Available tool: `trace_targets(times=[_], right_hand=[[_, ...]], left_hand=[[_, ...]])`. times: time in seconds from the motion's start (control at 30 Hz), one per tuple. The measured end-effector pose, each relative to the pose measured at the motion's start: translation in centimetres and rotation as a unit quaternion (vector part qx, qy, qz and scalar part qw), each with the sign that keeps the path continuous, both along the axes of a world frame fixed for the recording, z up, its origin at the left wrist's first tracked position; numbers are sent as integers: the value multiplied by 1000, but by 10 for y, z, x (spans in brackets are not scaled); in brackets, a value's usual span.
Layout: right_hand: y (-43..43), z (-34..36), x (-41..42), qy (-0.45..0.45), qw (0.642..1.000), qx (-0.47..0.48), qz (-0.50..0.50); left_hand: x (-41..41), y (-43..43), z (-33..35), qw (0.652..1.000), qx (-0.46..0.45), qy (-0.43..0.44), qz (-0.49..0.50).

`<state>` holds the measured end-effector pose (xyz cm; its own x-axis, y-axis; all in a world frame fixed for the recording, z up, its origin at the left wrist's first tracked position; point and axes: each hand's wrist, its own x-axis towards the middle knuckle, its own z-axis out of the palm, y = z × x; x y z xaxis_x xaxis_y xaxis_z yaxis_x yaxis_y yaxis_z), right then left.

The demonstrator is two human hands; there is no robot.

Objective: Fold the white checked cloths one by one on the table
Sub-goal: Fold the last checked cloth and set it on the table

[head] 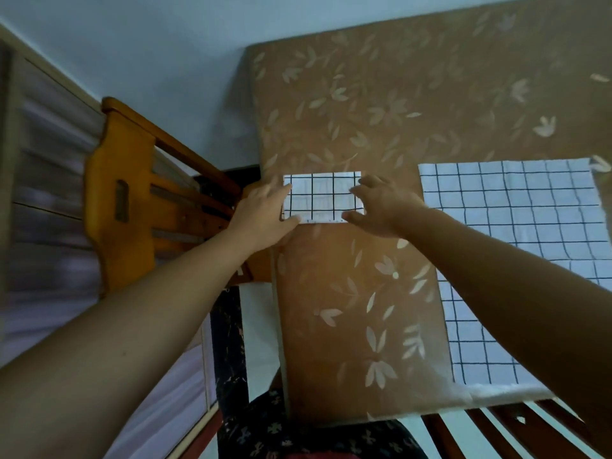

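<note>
Folded cloth (320, 197) lies between both hands, long axis L-R. Left hand (265, 213) and right hand (381, 207) open, flat on its ends. Next cloth (516, 246) lies just right of right hand, which is nearer.

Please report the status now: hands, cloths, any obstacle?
Left hand and right hand open, at ends of folded cloth. Unfolded cloth flat, at right. Nothing in the way.

We see a brown tablecloth (414, 104) with pale leaf and flower prints. On the left stands an orange wooden chair (132, 200), turned at an angle, close to the corner of the table. Behind it is a light blue wall (149, 44). At the bottom right we see dark wooden slats (496, 432).
</note>
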<state>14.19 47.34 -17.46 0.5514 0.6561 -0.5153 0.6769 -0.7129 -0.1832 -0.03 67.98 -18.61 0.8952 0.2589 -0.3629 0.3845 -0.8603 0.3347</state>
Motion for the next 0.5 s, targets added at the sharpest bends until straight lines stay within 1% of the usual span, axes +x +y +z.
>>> trace_targets(times=[0.2, 0.37, 0.5], right_hand=[[-36, 58, -19, -28, 999, -9, 15], [-57, 88, -41, -21, 999, -9, 26], [-72, 108, -64, -19, 999, -5, 25]], left_hand=[[-37, -27, 65, 995, 29, 68, 61], [-75, -56, 102, 990, 37, 93, 98], [-104, -74, 125, 987, 62, 106, 104]])
